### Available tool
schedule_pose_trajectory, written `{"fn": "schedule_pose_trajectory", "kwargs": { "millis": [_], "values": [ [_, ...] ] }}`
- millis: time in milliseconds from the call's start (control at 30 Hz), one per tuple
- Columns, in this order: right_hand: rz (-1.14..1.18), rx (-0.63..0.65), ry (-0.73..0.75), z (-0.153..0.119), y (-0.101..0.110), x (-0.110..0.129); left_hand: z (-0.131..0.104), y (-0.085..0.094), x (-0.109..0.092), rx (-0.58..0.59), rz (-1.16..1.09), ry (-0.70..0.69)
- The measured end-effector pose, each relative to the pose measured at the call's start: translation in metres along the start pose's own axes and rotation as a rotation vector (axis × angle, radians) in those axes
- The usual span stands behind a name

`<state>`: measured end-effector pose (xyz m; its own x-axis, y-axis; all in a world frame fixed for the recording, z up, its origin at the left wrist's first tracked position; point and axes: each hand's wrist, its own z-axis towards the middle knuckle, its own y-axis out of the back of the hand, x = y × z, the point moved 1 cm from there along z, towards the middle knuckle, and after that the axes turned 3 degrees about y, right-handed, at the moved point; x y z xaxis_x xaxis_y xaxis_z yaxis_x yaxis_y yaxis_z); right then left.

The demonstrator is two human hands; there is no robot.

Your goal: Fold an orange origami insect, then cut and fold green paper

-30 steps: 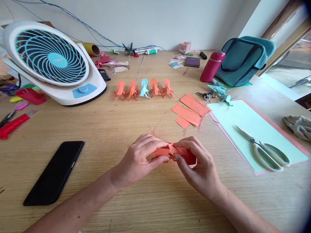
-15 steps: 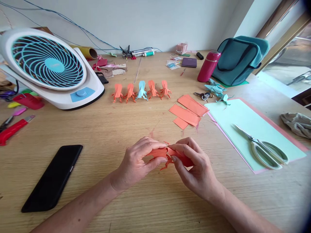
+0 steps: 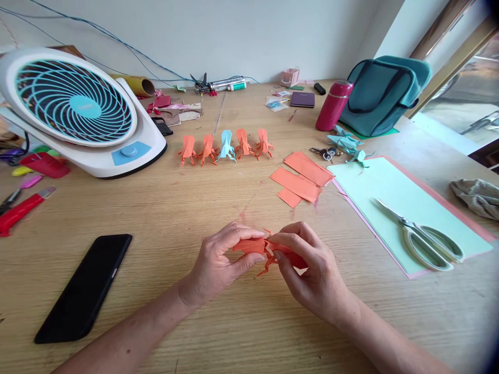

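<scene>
Between my two hands is an orange origami insect (image 3: 248,246) with thin folded legs sticking out near its middle. My left hand (image 3: 216,262) pinches its left part between thumb and fingers. The right part lies under the curled fingers and thumb of my right hand (image 3: 317,272), which hide much of it. Beyond my hands stands a row of similar folded paper insects, several of them orange and one light blue insect (image 3: 226,145). Closer, to the right of the row, orange paper strips (image 3: 298,185) lie loosely overlapped on the wooden table (image 3: 187,208).
A black phone (image 3: 83,288) lies at the left, with a white fan (image 3: 144,135) and red cutter (image 3: 21,212) behind. On the right, scissors (image 3: 423,238) rest on pale green sheets (image 3: 366,192). Farther back are keys (image 3: 327,154), a pink flask (image 3: 334,105) and a teal bag (image 3: 380,98).
The left part of the origami insect has shifted slightly left with my left fingertips, and more of its folded edge shows. Both hands keep their grip.
</scene>
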<state>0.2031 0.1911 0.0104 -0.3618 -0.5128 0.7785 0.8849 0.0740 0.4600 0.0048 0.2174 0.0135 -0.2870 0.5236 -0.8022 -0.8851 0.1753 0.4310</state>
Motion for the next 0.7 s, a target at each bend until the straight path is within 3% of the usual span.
{"fn": "schedule_pose_trajectory", "kwargs": {
  "millis": [333, 500, 700],
  "values": [
    [-0.027, -0.001, 0.057, -0.0012, -0.0020, -0.0007, -0.0031, -0.0010, 0.0072, 0.023, -0.039, 0.012],
    [-0.087, -0.007, 0.130, 0.0008, -0.0013, 0.0007, -0.0006, 0.0005, 0.0058, 0.040, 0.001, -0.047],
    [-0.124, -0.028, 0.117, 0.0022, 0.0031, -0.0004, 0.0010, 0.0040, 0.0068, 0.058, 0.028, -0.107]
  ]
}}
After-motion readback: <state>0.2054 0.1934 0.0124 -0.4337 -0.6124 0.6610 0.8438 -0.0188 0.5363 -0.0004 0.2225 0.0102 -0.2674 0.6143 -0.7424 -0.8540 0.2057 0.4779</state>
